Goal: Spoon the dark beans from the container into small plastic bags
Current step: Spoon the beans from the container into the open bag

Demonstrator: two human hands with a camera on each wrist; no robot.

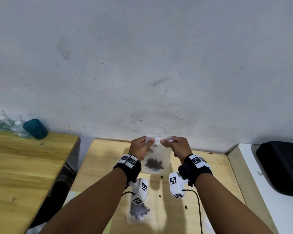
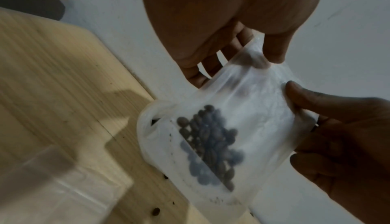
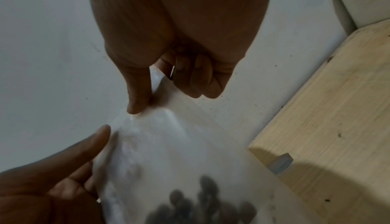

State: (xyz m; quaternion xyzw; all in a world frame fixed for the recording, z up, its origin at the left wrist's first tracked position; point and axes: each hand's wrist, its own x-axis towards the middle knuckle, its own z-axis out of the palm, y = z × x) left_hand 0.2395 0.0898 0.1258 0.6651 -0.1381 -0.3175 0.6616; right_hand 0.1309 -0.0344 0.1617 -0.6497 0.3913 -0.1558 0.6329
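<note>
A small clear plastic bag (image 1: 156, 159) with dark beans (image 1: 154, 164) in its bottom hangs above the light wooden table (image 1: 201, 166). My left hand (image 1: 148, 141) pinches its top edge at the left, and my right hand (image 1: 167, 141) pinches it at the right. The left wrist view shows the left hand's thumb (image 2: 272, 49) on the bag (image 2: 253, 111) and its fingers behind it. In the right wrist view my right thumb (image 3: 139, 94) presses the bag's rim (image 3: 168, 136). A second bag of beans (image 1: 139, 211) lies on the table below my left wrist. No spoon or bean container shows.
Loose beans (image 1: 161, 177) dot the table. A grey wall rises right behind it. A second wooden table (image 1: 24, 166) at the left holds a teal cup (image 1: 35, 129) and glass jars (image 1: 5, 124). At the right, a black object (image 1: 281, 166) sits on a white surface.
</note>
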